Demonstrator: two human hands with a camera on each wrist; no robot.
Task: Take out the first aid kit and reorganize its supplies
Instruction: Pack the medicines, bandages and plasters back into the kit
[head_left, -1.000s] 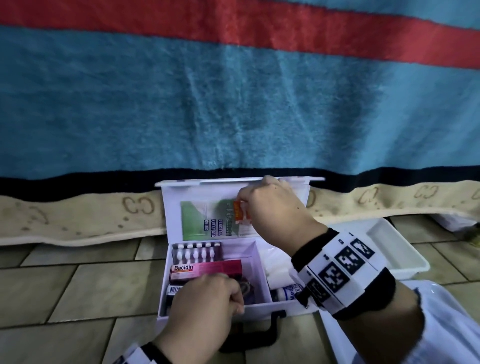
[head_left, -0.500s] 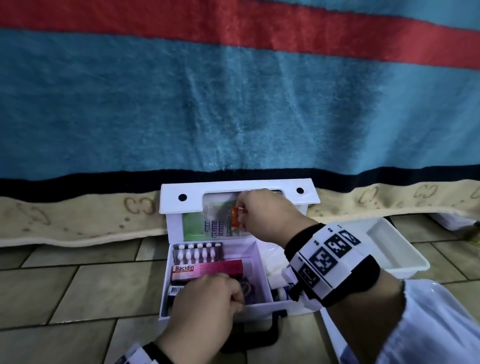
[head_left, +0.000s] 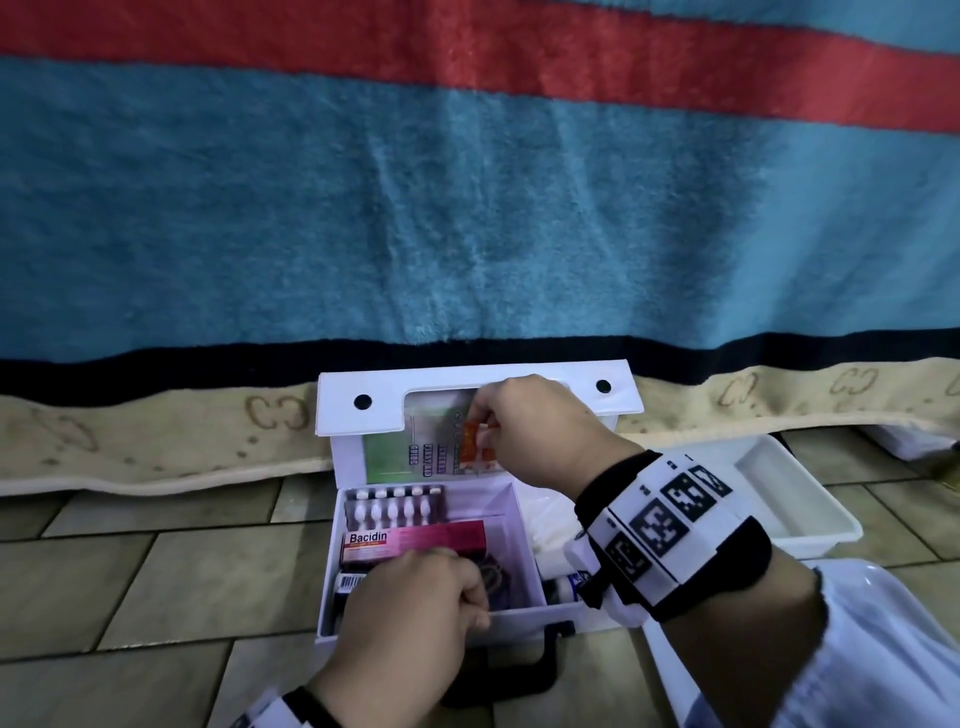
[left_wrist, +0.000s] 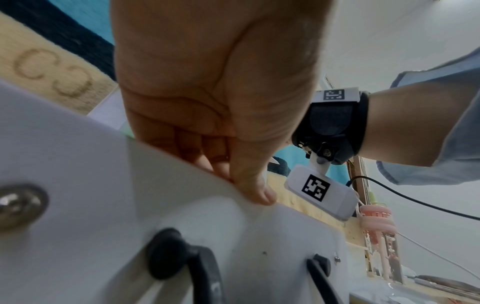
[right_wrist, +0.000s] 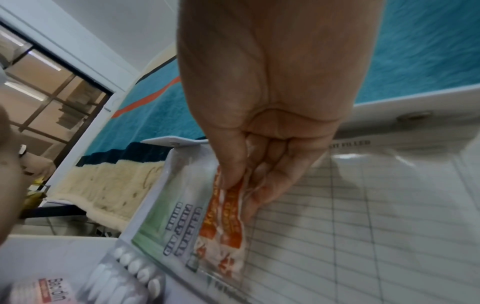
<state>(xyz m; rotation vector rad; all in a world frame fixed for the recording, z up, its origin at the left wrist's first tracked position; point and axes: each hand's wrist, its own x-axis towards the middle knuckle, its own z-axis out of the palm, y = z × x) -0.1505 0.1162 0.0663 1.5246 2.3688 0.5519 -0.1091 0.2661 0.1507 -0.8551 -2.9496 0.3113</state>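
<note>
The white first aid kit (head_left: 519, 618) stands open on the tiled floor, its lid (head_left: 363, 384) upright against the blanket. My right hand (head_left: 485, 415) pinches small orange-and-white sachets (right_wrist: 228, 226) at the clear lid pocket, beside a green card (right_wrist: 166, 218). My left hand (head_left: 415, 613) grips the kit's front wall (left_wrist: 182, 205), fingers curled over the rim. Inside lie a pink Bacidin box (head_left: 410, 538) and a blister strip of white tablets (head_left: 395, 506).
A white tray (head_left: 779, 499) sits on the floor right of the kit, with another white container (head_left: 883, 613) nearer me. A striped blue and red blanket (head_left: 467, 208) hangs behind. The kit's black handle (head_left: 524, 670) points toward me.
The lid's top flap now shows its face with two black studs, where a second ago only its edge showed. My right hand has pushed the sachets lower into the lid pocket. The left hand stayed put.
</note>
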